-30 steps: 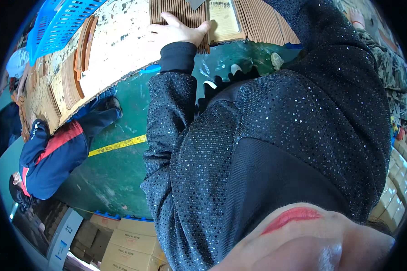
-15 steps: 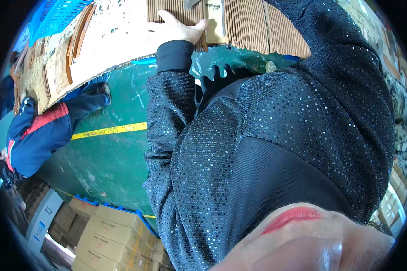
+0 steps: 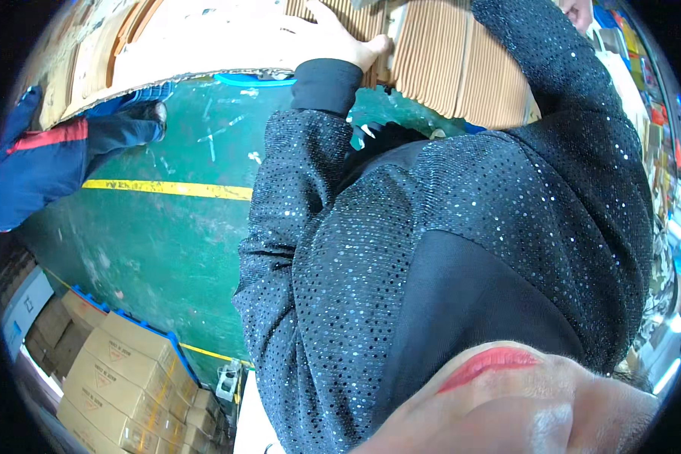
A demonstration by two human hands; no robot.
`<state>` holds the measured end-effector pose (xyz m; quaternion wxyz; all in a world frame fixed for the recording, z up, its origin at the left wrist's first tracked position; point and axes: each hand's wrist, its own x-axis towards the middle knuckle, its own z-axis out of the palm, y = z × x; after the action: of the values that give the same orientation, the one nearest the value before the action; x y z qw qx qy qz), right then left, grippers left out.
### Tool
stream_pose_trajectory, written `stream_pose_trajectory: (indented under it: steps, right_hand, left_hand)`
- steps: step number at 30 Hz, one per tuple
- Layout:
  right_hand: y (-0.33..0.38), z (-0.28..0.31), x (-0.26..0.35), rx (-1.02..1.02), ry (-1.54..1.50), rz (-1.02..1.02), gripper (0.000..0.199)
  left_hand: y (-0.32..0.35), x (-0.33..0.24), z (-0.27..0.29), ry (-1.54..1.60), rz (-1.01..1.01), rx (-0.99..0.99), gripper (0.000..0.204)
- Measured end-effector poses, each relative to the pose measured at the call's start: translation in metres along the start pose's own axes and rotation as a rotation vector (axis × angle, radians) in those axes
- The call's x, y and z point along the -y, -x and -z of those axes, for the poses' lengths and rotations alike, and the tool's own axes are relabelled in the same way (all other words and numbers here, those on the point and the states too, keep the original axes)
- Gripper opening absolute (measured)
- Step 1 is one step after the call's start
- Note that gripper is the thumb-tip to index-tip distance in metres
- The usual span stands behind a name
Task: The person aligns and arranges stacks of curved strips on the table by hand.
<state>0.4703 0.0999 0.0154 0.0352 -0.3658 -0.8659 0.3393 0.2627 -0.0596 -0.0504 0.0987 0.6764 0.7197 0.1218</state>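
Note:
My left hand (image 3: 334,36) lies at the top of the view with thumb and fingers spread. It rests against a row of brown cardboard pieces (image 3: 431,64) packed on edge, near the rim of a pale worktable (image 3: 197,49). The thumb points right along the row; some fingertips run past the upper edge. Just beyond the thumb a small grey thing is cut off by the top edge, too little of it to name. My right arm (image 3: 575,83) reaches up and out at the top right, and its hand is out of sight.
Part of a hand (image 3: 579,11) shows beside my right sleeve; whose it is I cannot tell. A co-worker in dark blue and red (image 3: 45,166) is at the left. Stacked cartons (image 3: 125,363) stand lower left on a green floor (image 3: 181,257) with a yellow line (image 3: 166,188).
The view has shifted, so my left hand and the cardboard row sit farther right and higher. The co-worker is now partly cut off at the left. The fingers stay spread.

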Motion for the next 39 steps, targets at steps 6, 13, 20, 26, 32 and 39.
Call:
stream_pose_trajectory:
  steps: [6, 13, 20, 26, 32, 39]
  right_hand:
    - [0.005, 0.008, -0.008, 0.013, -0.217, -0.034, 0.065]
    - [0.023, 0.007, 0.017, -0.02, -0.792, -0.245, 0.082]
    - [0.019, 0.024, -0.048, -0.438, 0.478, 0.584, 0.086]
    - [0.012, 0.046, 0.009, -0.183, -0.395, -0.07, 0.057]
    - [-0.001, 0.068, 0.02, -0.502, -0.236, -0.131, 0.058]
    - [-0.035, 0.079, -0.054, -0.514, 0.254, -0.144, 0.076]
  left_hand:
    - [-0.002, -0.008, -0.005, -0.088, 0.012, -0.02, 0.136]
    - [0.011, -0.018, 0.006, 0.135, 0.034, 0.032, 0.135]
    - [0.009, -0.033, -0.008, 0.083, -0.095, -0.048, 0.134]
    - [0.021, -0.014, 0.0, 0.063, -0.055, -0.067, 0.134]
    - [0.02, -0.006, -0.01, -0.073, -0.06, -0.142, 0.134]
    - [0.018, -0.018, -0.007, 0.002, -0.115, -0.14, 0.132]
